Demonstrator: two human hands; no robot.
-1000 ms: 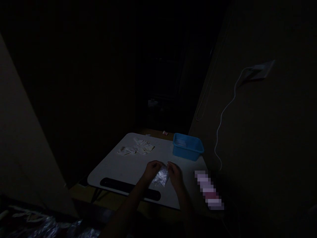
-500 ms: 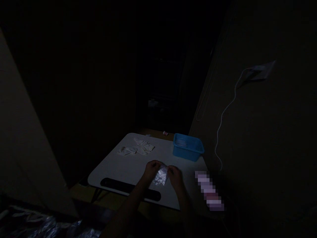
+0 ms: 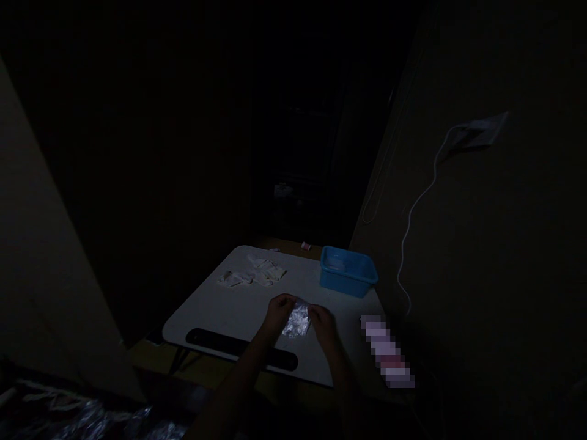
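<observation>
A small, shiny clear plastic bag (image 3: 297,320) is stretched between my two hands above the near part of the white table (image 3: 229,305). My left hand (image 3: 279,310) pinches its upper left corner. At the upper right, my right hand (image 3: 321,321) is closed on the other corner. The dim light hides whether anything lies inside the bag. White gloves or cloths (image 3: 254,272) lie crumpled at the table's far left. Toward the back right stands a blue plastic basket (image 3: 348,281) with some clear plastic in it.
A black slotted strip (image 3: 238,349) runs along the table's near edge. A pixelated bright object (image 3: 387,351) is at the right. From a wall socket (image 3: 481,131) hangs a white cable (image 3: 406,238). Shiny plastic (image 3: 92,421) lies at the lower left.
Both hands have shifted very slightly, and the plastic bag is spread a little flatter and higher between them. The other objects stay where they were.
</observation>
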